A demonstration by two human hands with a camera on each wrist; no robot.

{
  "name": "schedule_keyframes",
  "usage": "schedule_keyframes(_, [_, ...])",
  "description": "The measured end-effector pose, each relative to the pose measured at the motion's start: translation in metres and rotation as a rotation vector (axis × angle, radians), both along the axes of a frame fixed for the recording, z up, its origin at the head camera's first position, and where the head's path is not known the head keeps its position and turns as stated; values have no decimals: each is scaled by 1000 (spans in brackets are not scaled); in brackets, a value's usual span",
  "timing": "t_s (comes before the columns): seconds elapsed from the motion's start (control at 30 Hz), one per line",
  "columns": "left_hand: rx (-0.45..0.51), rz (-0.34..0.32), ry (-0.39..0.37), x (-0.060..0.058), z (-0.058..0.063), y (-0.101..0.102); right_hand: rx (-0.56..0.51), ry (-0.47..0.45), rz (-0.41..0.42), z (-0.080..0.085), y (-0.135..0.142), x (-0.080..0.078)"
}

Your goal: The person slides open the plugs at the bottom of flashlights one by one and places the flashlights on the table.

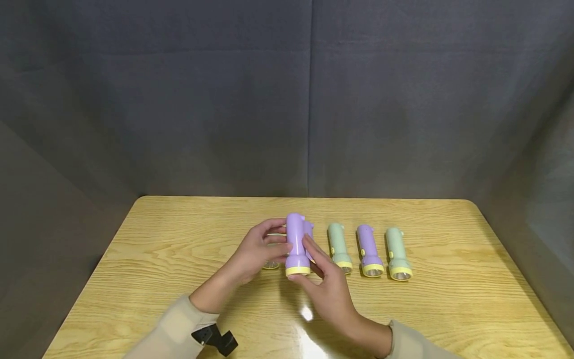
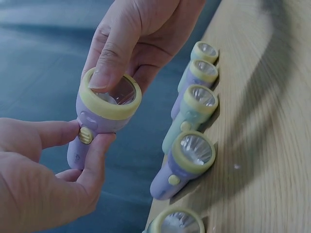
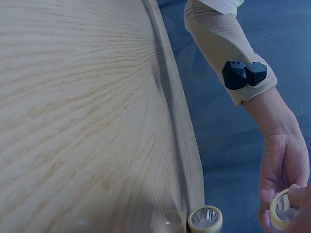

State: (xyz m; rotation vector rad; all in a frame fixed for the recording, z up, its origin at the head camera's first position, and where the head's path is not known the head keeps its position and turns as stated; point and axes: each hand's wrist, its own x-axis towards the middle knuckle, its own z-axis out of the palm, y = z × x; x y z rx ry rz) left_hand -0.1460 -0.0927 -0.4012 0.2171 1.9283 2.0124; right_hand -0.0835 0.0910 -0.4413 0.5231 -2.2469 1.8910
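A purple flashlight (image 1: 295, 242) with a yellow rim is held above the table between both hands, lens end toward the person. My left hand (image 1: 259, 252) pinches its body with thumb and fingers; in the left wrist view these fingertips are beside the yellow switch (image 2: 85, 135). My right hand (image 1: 329, 291) grips the lens end, its thumb (image 2: 104, 73) lying over the rim and lens. Behind the held one, another purple flashlight (image 1: 309, 228) lies partly hidden. A flashlight (image 1: 271, 265) at the left is mostly covered by the left hand.
To the right on the wooden table (image 1: 466, 299) lie a green flashlight (image 1: 338, 242), a purple flashlight (image 1: 367, 244) and another green flashlight (image 1: 396, 247), in a row with lenses facing the person. Dark grey curtain (image 1: 224, 109) surrounds the table's back and sides.
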Motion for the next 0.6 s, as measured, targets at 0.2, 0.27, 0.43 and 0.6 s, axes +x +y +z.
schedule_keyframes(0.2, [8,-17,13,1,-3,8,6,-2,-5,-4,8,2])
schedule_keyframes(0.27, [6,-20,19,1,-5,10,-1,-10,1,-5,9,2])
schedule_keyframes(0.43, [6,-22,44,4,-6,13,-44,-10,7,-7,15,3])
schedule_keyframes(0.6, [-7,-8,84,6,-7,16,-114,20,10,-7,21,1])
